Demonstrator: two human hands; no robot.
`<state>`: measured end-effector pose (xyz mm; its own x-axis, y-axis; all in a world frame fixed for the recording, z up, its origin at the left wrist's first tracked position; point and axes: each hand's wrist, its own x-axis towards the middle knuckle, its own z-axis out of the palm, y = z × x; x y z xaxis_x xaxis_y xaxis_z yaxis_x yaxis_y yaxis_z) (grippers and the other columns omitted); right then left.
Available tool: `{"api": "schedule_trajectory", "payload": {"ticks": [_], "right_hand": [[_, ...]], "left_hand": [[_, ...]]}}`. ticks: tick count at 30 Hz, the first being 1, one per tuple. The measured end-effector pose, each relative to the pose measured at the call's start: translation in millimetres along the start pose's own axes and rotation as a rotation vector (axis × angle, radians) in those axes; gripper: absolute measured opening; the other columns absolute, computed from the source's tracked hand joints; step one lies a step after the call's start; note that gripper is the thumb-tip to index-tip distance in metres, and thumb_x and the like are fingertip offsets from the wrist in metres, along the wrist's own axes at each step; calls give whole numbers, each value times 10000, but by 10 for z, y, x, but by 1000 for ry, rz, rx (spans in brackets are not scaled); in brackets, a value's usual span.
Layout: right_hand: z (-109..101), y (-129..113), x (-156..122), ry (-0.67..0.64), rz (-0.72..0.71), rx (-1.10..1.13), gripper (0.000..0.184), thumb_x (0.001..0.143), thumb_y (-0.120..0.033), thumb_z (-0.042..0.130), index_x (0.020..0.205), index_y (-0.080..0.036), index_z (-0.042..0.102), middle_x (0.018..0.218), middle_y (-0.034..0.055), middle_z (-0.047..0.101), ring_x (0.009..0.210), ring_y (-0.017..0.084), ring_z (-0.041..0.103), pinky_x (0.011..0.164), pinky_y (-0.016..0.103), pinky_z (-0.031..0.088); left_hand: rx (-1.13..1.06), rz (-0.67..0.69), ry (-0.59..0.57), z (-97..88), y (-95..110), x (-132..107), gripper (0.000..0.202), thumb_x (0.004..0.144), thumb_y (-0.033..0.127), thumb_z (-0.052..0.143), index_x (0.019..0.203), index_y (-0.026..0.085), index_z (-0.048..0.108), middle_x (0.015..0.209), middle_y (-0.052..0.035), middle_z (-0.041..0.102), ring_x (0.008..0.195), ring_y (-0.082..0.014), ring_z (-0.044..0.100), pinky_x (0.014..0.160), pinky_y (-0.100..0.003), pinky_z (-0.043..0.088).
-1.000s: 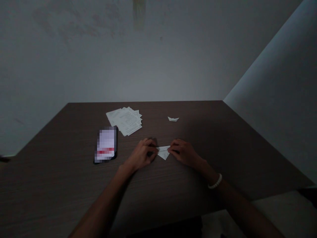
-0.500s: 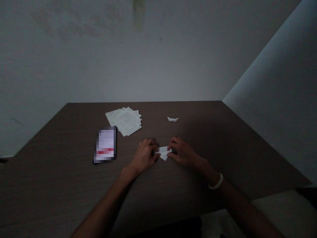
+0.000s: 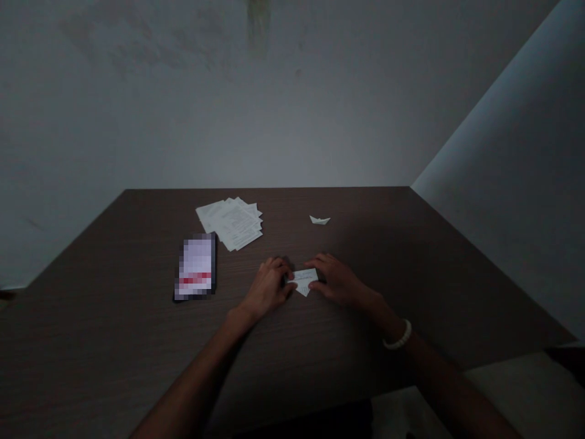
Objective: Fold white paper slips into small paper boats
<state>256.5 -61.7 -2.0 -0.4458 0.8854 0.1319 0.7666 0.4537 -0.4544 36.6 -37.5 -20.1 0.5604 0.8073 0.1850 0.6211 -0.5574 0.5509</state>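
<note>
A small folded piece of white paper (image 3: 303,281) lies on the dark wooden table (image 3: 411,274), pointing towards me. My left hand (image 3: 267,288) presses its left end with curled fingers. My right hand (image 3: 336,281), with a white bead bracelet on the wrist, pinches the paper's right end. Both hands rest on the table and cover part of the paper.
A loose stack of printed white sheets (image 3: 231,222) lies at the back left. In front of it a phone (image 3: 196,268) with a lit screen lies flat. A small finished paper boat (image 3: 320,219) sits at the back, right of centre. Walls close the table's far and right sides.
Both hands have moved closer together over the paper. Less of the folded piece shows now, and its shape looks shorter than a second ago.
</note>
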Motion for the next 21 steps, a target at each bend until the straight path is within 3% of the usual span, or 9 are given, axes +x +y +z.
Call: {"api": "schedule_trajectory", "payload": {"ticks": [7, 11, 13, 16, 21], "right_hand": [[64, 68, 47, 31, 56, 151, 538, 693, -155, 783, 1195, -198, 595, 1004, 58, 666, 892, 195, 583, 795, 328, 447], [82, 47, 55, 107, -20, 144, 266, 729, -156, 767, 979, -195, 684, 880, 34, 685, 797, 170, 582, 757, 307, 430], [74, 37, 54, 194, -77, 103, 120, 772, -154, 731, 879, -198, 698, 846, 33, 678, 787, 166, 570, 744, 296, 427], [54, 39, 37, 291, -147, 9, 157, 800, -89, 667, 864, -226, 707, 860, 26, 662, 803, 163, 551, 747, 281, 426], [74, 71, -12, 207, -175, -199, 286, 775, -38, 647, 940, -262, 713, 923, 21, 652, 843, 177, 523, 746, 284, 418]], "left_hand": [[-65, 9, 19, 43, -22, -12, 112, 794, 177, 651, 887, 201, 593, 876, -34, 607, 884, -230, 534, 809, -375, 401], [-124, -13, 119, 11, -3, -14, 166, 820, 196, 619, 968, 190, 545, 911, -31, 604, 847, -197, 538, 772, -327, 419], [-115, 41, 189, -29, 14, -18, 128, 855, 192, 577, 980, 187, 548, 905, -26, 608, 841, -184, 536, 776, -318, 411], [37, 212, 233, -74, 22, -36, 117, 903, 158, 489, 947, 183, 594, 953, -44, 621, 908, -197, 525, 818, -345, 381], [348, 309, 138, -61, -12, -54, 172, 839, 89, 523, 925, 165, 651, 891, -66, 628, 847, -223, 495, 735, -353, 361]]}}
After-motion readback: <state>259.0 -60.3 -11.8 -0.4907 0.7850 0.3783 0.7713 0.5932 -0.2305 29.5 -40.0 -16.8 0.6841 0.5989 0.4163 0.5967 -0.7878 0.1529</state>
